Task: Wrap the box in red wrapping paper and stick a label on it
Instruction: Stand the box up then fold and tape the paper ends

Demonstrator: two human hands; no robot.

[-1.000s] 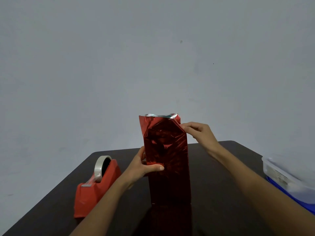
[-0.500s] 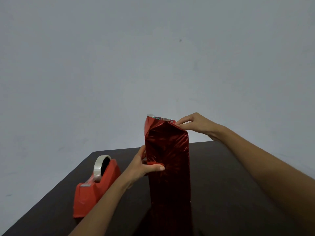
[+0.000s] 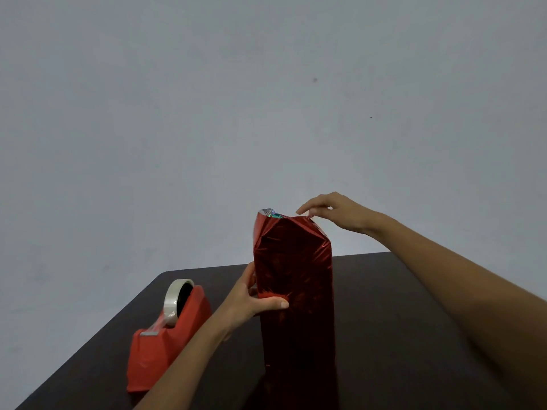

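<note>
In the head view, the left hand (image 3: pixel 251 301) is gripping a tall upright box (image 3: pixel 296 315) covered in shiny red foil wrapping paper (image 3: pixel 291 250). Its thumb is lying across the near face and its fingers are curling round the left edge, roughly halfway up. Below that grip the box is standing on end on a dark brown table (image 3: pixel 399 321). Above the grip the paper is rising into a creased, inward-folded top, with its silvery inner side (image 3: pixel 269 213) showing at the upper left corner. The right hand (image 3: pixel 340 213) is sitting above and to the right of the grip, at the paper's top right edge. Its fingertips (image 3: pixel 307 216) are touching the folded rim while the index finger is pointing out straight; whether they are pinching the paper or only pressing on it cannot be told. To the left of the gripping hand, near but apart from it, a red plastic tape dispenser (image 3: pixel 165 344) is sitting on the table, carrying a roll of clear tape (image 3: pixel 174 300). A plain grey wall (image 3: pixel 266 99) is filling the background.
</note>
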